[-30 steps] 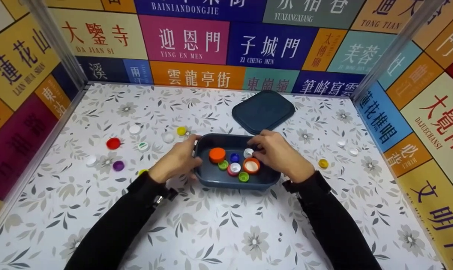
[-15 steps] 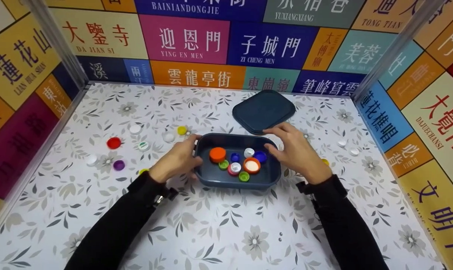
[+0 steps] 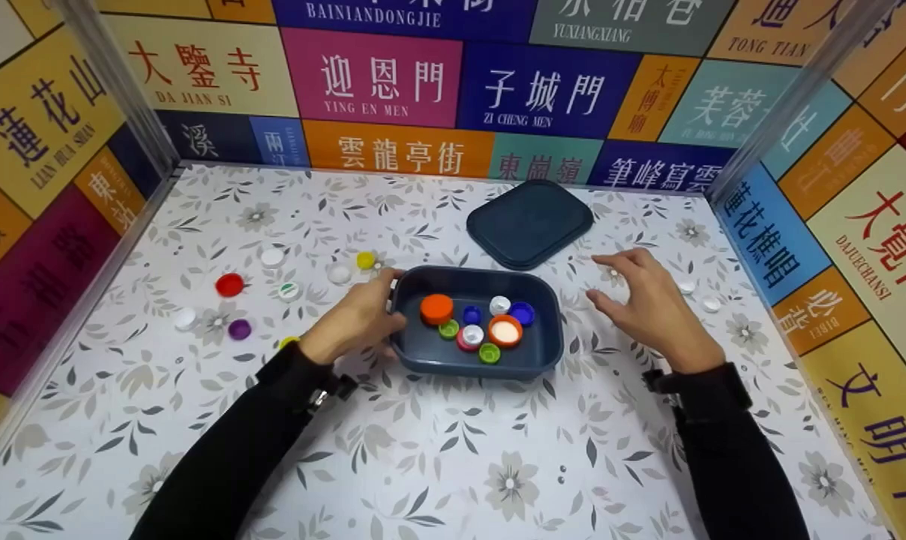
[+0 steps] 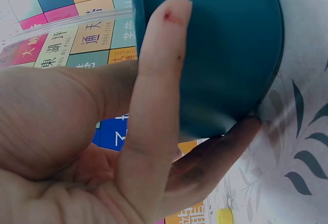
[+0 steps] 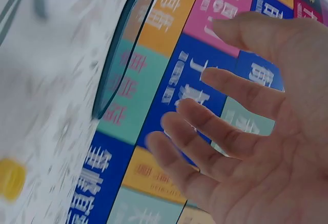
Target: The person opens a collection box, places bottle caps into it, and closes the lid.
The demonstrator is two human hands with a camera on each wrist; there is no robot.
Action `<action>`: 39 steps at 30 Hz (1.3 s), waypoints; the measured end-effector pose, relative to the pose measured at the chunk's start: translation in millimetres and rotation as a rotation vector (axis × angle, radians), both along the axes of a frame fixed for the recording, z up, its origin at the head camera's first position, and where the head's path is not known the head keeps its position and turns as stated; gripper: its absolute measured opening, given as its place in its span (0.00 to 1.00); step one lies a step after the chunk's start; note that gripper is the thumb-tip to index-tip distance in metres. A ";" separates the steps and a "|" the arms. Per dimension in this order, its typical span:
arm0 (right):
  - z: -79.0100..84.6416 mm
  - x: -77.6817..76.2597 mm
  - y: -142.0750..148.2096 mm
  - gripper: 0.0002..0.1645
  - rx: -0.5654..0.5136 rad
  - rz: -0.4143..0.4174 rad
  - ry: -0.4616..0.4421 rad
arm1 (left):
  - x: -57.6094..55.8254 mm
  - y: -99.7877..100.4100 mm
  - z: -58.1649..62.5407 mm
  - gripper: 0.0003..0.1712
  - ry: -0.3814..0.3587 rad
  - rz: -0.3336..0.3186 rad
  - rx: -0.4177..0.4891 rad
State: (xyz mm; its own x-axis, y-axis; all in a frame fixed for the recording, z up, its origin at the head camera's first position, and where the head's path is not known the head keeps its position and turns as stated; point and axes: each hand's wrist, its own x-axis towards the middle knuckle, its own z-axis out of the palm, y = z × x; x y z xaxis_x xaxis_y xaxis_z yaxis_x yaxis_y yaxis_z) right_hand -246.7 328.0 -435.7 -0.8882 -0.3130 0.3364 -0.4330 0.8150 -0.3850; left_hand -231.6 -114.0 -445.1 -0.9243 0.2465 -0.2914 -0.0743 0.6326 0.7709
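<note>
Dark blue container is sitting near the middle of the flowered table, and the left hand is holding its left end, the fingers spreading around the outer wall. The right hand is hovering well apart from the container's right end, its thumb and fingers standing wide and gripping nothing.

Inside the container, an orange cap is lying toward the left end, a small blue cap near the middle, a white cap and a violet-blue cap toward the back right corner, and a green cap by the front edge.

Behind it, a matching lid is resting toward the table's back edge. Toward the left edge, a red cap, a purple cap and a white cap with an unreadable green mark are lying scattered. In the right wrist view, a blurred yellow cap is showing on the table.

Along the back edge, the wall panels are carrying Chinese characters with "DA JIAN SI", "YING EN MEN" and "ZI CHENG MEN"; beyond the right edge, another panel is reading "DAJUECHANSI".
</note>
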 end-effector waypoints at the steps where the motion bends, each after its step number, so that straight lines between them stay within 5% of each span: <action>1: -0.3 0.9 5.7 0.34 0.009 -0.011 -0.024 | -0.3 0.2 0.1 0.47 -0.005 0.004 -0.003; 15: -6.7 0.5 66.0 0.51 0.186 -0.130 -0.465 | -2.9 2.6 4.2 0.47 -0.039 0.016 -0.009; 32: -16.5 -6.2 78.2 0.51 0.237 -0.139 -0.545 | -1.5 1.8 1.5 0.48 -0.013 0.004 0.008; 39: -15.5 -6.7 78.9 0.39 0.240 -0.159 -0.547 | -1.6 2.1 1.4 0.47 -0.014 0.010 0.008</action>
